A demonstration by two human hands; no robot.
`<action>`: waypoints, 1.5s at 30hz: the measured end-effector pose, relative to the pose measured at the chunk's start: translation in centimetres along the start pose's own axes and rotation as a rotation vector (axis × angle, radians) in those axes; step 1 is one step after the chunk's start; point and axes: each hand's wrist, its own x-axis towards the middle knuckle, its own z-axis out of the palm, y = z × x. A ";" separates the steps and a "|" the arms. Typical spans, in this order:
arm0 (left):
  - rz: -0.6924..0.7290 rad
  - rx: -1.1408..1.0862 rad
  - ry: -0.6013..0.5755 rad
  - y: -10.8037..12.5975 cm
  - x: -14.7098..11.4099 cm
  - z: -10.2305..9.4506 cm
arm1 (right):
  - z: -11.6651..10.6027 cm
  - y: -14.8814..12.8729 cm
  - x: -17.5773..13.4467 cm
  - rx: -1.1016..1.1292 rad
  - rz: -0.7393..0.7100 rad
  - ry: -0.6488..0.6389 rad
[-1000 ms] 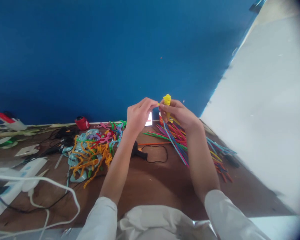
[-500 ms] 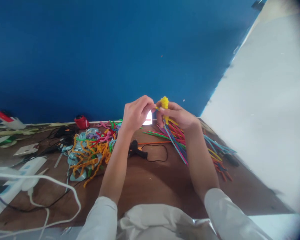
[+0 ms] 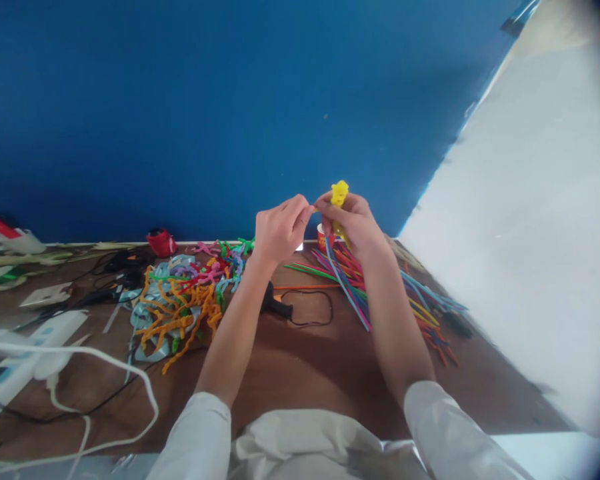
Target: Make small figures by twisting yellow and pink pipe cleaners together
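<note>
A yellow figure of twisted pipe cleaner [image 3: 339, 193] is pinched in my right hand [image 3: 353, 217], its bumpy top standing above the fingers and a thin end showing below. My left hand [image 3: 283, 228] is closed, thumb against forefinger, on a thin yellow end that runs across to the right hand's fingertips. Both hands are raised above the back of the table, their fingertips almost touching. Behind the right wrist lies a bundle of straight coloured pipe cleaners [image 3: 347, 283].
A tangled heap of bent pipe cleaners [image 3: 190, 313] lies left of a black glue gun [image 3: 275, 303]. Further left are a red object [image 3: 161, 243] and a white power strip [image 3: 55, 333] with a looping cable. A red-and-white cup [image 3: 323, 237] stands near the blue wall.
Both hands have risen slightly, the right one turning with the yellow figure. The red-and-white cup now shows behind them, and the bright screen is mostly covered by my left hand.
</note>
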 end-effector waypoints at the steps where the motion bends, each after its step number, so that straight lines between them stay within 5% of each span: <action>1: -0.015 0.003 0.011 0.0 0.0 0.1 | 0.1 0.2 0.1 0.003 -0.016 0.022; 11: -0.431 -0.394 0.167 1.1 0.5 0.8 | 1.9 0.9 0.0 -0.133 -0.256 0.093; 18: -0.676 -0.814 0.054 1.2 1.2 0.6 | 1.6 0.6 -0.8 -0.490 -0.424 0.084; 26: -0.741 -0.906 -0.133 0.1 0.7 2.3 | -0.4 1.8 -0.2 -0.853 -0.582 0.158; 32: -0.923 -1.117 -0.091 1.3 0.8 1.9 | -0.7 2.4 0.3 -1.019 -0.628 0.171; 39: -0.830 -1.063 0.069 1.9 0.7 2.4 | -0.7 1.5 0.3 -1.071 -0.429 0.231; 45: -0.611 -0.791 0.194 1.6 0.3 2.4 | -0.2 1.3 0.3 -0.565 -0.365 0.084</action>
